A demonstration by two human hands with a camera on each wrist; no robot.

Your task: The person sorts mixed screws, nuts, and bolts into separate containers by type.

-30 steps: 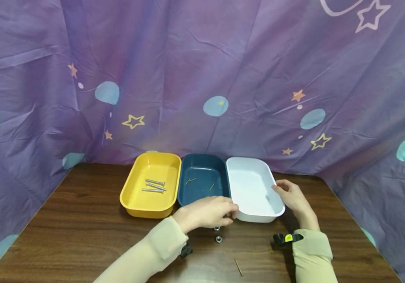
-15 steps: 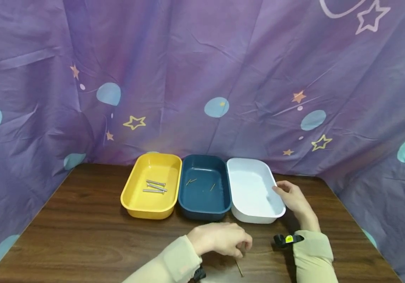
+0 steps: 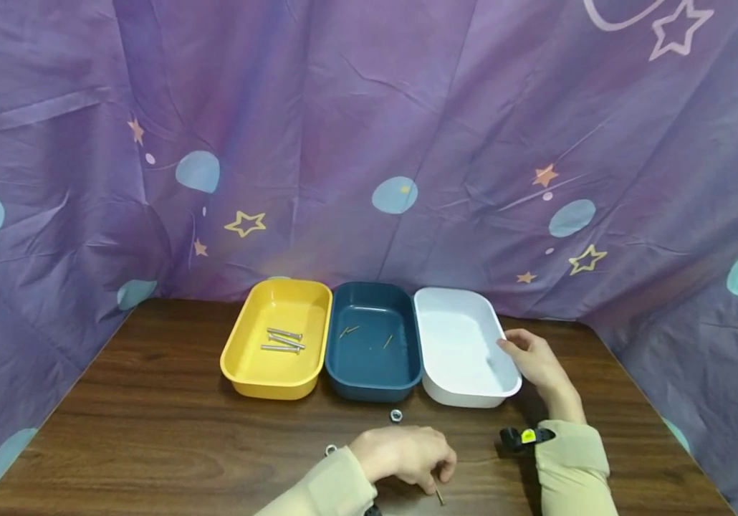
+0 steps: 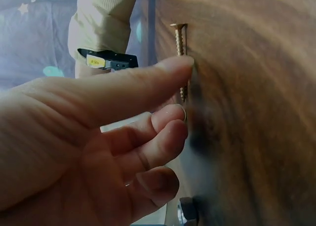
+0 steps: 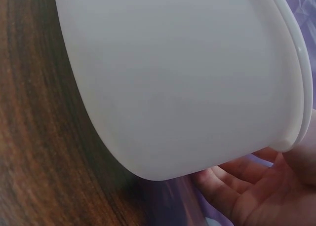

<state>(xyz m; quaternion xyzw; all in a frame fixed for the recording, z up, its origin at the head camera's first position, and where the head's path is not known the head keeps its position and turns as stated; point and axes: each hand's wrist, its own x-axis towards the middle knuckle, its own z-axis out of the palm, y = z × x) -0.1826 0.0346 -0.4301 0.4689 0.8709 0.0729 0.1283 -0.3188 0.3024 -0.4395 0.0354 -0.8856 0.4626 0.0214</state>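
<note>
My left hand [image 3: 404, 455] reaches down at a small brass screw [image 3: 440, 494] on the wooden table. In the left wrist view the thumb crosses in front of the screw [image 4: 178, 41], and the loosely bent fingers lie below it with a gap to the thumb. A hex nut [image 4: 187, 211] sits near the lower fingers. On the far right my right hand [image 3: 537, 362] holds the white tray [image 3: 459, 344] by its right side, thumb over the rim. The right wrist view shows bent fingers [image 5: 222, 186] against the tray's outer wall [image 5: 173, 97].
A yellow tray [image 3: 240, 351] holds several silver bolts [image 3: 285, 337]. Between it and the white tray stands a dark blue tray [image 3: 372, 369] with several thin brass screws. One nut [image 3: 396, 416] lies before the blue tray, another [image 3: 330, 450] by the left sleeve. Behind hangs a purple curtain [image 3: 343, 143].
My left hand has moved from the white tray's front corner toward the near edge, down to the brass screw. The right hand has stayed on the tray.
</note>
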